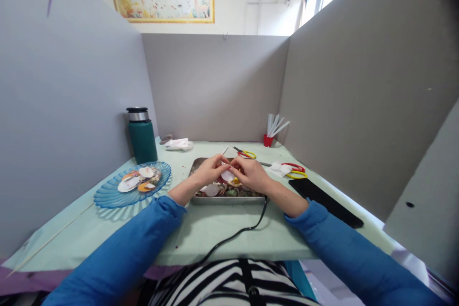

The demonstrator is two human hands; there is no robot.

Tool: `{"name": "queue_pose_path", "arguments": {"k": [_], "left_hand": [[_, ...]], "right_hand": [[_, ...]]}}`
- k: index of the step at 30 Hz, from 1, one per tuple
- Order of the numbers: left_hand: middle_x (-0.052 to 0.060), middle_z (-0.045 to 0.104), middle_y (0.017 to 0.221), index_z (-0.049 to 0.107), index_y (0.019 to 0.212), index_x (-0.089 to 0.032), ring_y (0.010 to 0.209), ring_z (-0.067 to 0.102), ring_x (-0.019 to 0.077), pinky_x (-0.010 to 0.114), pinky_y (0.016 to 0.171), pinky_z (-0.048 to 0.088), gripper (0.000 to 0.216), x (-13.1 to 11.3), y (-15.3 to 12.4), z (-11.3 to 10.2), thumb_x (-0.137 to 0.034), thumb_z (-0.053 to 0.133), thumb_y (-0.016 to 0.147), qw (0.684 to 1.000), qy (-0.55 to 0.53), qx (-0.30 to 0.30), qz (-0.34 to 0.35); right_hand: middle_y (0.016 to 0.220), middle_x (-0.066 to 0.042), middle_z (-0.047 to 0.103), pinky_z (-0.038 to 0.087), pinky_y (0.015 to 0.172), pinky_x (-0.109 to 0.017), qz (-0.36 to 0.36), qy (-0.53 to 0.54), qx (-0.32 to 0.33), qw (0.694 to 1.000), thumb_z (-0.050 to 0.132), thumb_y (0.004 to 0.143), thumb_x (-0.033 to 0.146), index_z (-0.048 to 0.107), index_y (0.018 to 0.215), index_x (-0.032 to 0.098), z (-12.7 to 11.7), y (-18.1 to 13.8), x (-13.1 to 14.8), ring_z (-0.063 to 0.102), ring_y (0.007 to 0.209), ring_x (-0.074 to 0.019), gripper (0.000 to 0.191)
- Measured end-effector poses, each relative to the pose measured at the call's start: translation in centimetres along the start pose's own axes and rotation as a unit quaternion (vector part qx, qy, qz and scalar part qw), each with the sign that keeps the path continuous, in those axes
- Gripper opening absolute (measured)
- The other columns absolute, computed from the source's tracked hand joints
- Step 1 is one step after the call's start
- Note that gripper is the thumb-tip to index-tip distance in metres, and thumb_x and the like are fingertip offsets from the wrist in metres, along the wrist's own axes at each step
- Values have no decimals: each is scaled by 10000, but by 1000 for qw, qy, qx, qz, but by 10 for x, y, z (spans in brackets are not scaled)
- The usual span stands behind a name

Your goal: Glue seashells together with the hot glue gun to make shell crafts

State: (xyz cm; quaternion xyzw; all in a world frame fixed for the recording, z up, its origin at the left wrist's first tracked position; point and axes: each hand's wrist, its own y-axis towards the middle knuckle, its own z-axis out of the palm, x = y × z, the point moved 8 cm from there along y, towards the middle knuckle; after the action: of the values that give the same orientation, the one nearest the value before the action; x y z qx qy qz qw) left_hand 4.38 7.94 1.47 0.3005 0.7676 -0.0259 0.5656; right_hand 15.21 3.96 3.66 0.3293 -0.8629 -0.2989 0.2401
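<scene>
Both hands meet over a metal tray point(229, 199) filled with shells. My left hand point(211, 169) is closed on a pale round shell point(227, 175) held between the two hands. My right hand point(249, 172) is closed too, pinching the same shell from the right; a thin stick point(224, 150) pokes up behind the fingers, and I cannot tell which hand holds it. More shells, white, brown and green, lie in the tray under the hands.
A blue glass plate point(107, 196) with several shells sits at left. A green flask point(142, 136) stands behind it. Scissors point(245, 153), a second pair point(294, 170), a red cup of white sticks point(268, 137), a black phone point(324, 201), a crumpled tissue point(178, 144) and a black cable point(236, 234) are on the table.
</scene>
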Motion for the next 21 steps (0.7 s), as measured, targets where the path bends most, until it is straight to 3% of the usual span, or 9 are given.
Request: {"name": "queue_pose_path", "arguments": {"k": [6,21], "left_hand": [[-18,604,601,484,881,-159,502,632,138,231,460,513,337,-6,-3,2,-434,625,745,1000,-15,3,3],[-23,601,561,460,800,-154,488,622,141,234,440,499,344,-4,-2,2,-424,654,710,1000,-26,8,14]], "right_hand": [[764,-18,643,351,588,-226,-1,5,-15,1000,511,879,303,574,934,194,-4,0,1,550,620,-120,137],[698,-11,617,338,574,-229,-11,12,-9,1000,555,852,269,601,846,182,-2,-1,2,516,588,-115,99]]}}
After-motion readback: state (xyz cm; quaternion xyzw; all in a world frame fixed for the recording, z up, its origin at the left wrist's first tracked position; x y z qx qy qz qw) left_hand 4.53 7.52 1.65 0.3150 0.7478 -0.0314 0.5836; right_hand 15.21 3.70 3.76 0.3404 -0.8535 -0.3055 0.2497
